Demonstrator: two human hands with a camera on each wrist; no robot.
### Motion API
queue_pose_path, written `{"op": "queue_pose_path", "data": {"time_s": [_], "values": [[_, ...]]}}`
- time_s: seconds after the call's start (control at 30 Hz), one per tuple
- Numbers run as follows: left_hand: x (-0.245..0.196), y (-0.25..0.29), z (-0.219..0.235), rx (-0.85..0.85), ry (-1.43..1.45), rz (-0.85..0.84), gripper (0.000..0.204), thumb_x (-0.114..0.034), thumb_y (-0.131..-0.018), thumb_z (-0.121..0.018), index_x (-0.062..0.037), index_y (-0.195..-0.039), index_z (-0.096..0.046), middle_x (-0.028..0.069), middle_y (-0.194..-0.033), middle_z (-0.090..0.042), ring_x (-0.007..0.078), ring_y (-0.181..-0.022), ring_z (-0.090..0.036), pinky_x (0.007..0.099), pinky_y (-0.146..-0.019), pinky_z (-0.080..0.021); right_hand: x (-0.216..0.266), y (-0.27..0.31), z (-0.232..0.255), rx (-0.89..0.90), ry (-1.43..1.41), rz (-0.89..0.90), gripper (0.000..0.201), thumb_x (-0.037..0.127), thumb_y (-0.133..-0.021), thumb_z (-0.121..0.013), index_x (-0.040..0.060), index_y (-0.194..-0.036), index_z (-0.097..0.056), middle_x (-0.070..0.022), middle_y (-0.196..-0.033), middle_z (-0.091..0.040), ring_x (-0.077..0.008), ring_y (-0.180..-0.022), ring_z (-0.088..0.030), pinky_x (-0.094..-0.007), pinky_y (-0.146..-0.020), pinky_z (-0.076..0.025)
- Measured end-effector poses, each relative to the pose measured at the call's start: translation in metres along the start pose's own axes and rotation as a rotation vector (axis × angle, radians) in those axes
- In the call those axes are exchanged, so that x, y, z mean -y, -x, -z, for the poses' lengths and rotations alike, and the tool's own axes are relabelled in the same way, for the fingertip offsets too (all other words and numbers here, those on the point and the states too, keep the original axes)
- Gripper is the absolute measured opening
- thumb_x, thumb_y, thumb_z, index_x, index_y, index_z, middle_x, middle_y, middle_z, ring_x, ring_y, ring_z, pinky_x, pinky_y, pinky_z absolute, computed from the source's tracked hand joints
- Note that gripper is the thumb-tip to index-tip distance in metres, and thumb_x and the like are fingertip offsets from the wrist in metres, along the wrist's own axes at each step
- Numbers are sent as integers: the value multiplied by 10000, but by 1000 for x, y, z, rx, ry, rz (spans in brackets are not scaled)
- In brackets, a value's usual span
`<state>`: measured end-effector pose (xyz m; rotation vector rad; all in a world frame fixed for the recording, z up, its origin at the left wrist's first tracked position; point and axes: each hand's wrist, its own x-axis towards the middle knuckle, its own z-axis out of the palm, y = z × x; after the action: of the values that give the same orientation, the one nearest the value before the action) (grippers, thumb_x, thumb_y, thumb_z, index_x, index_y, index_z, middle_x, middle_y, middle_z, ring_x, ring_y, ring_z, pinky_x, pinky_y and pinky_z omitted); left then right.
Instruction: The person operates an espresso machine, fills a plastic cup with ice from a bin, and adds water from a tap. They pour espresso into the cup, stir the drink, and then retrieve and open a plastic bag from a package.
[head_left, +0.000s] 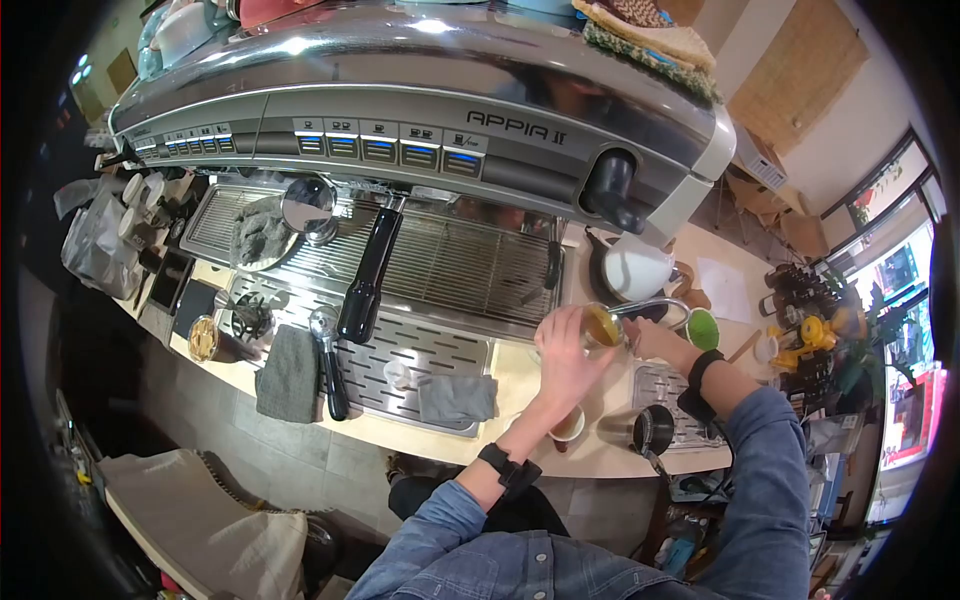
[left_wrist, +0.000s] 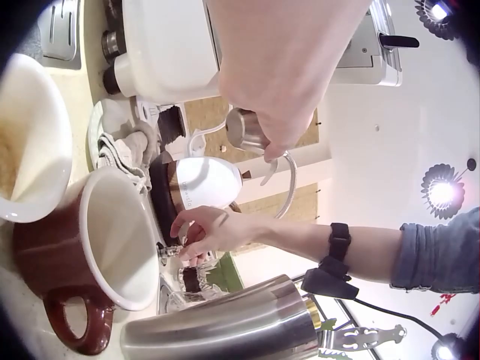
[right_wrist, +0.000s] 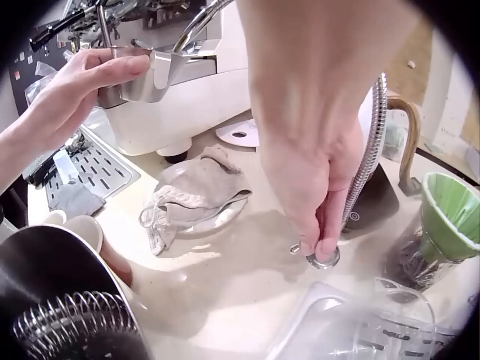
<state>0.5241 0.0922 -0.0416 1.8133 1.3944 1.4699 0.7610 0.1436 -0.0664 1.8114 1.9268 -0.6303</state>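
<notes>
My left hand (head_left: 565,358) grips a small steel pitcher (right_wrist: 161,75) beneath the outlet of a curved metal tap (head_left: 655,303). The pitcher's inside looks golden-brown from above. Behind my right hand (right_wrist: 315,176), the tap's ribbed neck rises and arches across to the pitcher. Right fingertips pinch the small round metal fitting (right_wrist: 324,260) low by the counter. Nearest below my left hand stand a brown mug (left_wrist: 49,251) and a white-rimmed cup (left_wrist: 56,127).
A steel cup (head_left: 640,430) with a coiled spring inside stands near the front edge. Beside my right hand are a white kettle (head_left: 635,270) and a green funnel (right_wrist: 450,210). An espresso machine (head_left: 400,125) with a portafilter (head_left: 370,275) spans the back. A cloth (right_wrist: 202,187) lies on a plate.
</notes>
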Motion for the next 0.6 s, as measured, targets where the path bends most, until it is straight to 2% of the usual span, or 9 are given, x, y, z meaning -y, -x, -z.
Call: {"op": "queue_pose_path", "data": {"time_s": [0.13,0.23,0.27,0.43,0.47,0.57,0.6], "values": [[4,2,0,13,11,-12,701,-245,-580,-834,12,-1156,-527,143,-1166,-519,316,-1137,-468,436,-984,-313,6,-2,4,17,103,13,474,202,-753,-617,76,-1195,-499,-252,-1126,-573,-424,-989,-585,-486,-830,-481],[6,2,3,44,5,-32,696,-241,-575,-834,6,-1149,-528,144,-1168,-518,320,-1140,-467,444,-983,-318,8,-1,12,68,20,29,395,194,-773,-647,55,-1134,-565,-221,-1001,-615,-401,-977,-603,-466,-842,-488],[6,2,5,58,17,-47,692,-236,-574,-834,2,-1147,-529,145,-1168,-517,321,-1139,-466,445,-983,-320,7,2,13,43,47,76,380,200,-771,-648,55,-1116,-578,-216,-1004,-623,-400,-969,-607,-465,-839,-489],[7,3,24,143,97,-148,674,-210,-576,-838,-7,-1141,-531,146,-1168,-513,331,-1131,-468,434,-971,-347,20,58,50,-21,95,281,294,231,-772,-648,50,-1003,-650,-180,-977,-663,-375,-930,-627,-453,-834,-493],[6,3,30,172,109,-136,670,-206,-580,-840,-8,-1141,-532,146,-1165,-514,331,-1127,-470,428,-963,-362,23,70,61,-33,44,291,272,270,-775,-658,38,-915,-680,-158,-928,-679,-342,-884,-638,-425,-819,-497],[-2,10,55,236,141,-97,661,-196,-584,-848,-8,-1137,-538,145,-1145,-523,329,-1105,-485,410,-937,-406,62,124,101,5,24,172,243,252,-797,-649,24,-872,-683,-160,-896,-681,-323,-839,-646,-401,-782,-502],[-4,13,64,241,153,-90,661,-196,-581,-854,-7,-1133,-542,144,-1131,-531,326,-1090,-497,404,-926,-422,76,143,108,-85,-29,215,231,237,-807,-644,22,-884,-677,-158,-885,-678,-318,-828,-647,-396,-767,-503]]}}
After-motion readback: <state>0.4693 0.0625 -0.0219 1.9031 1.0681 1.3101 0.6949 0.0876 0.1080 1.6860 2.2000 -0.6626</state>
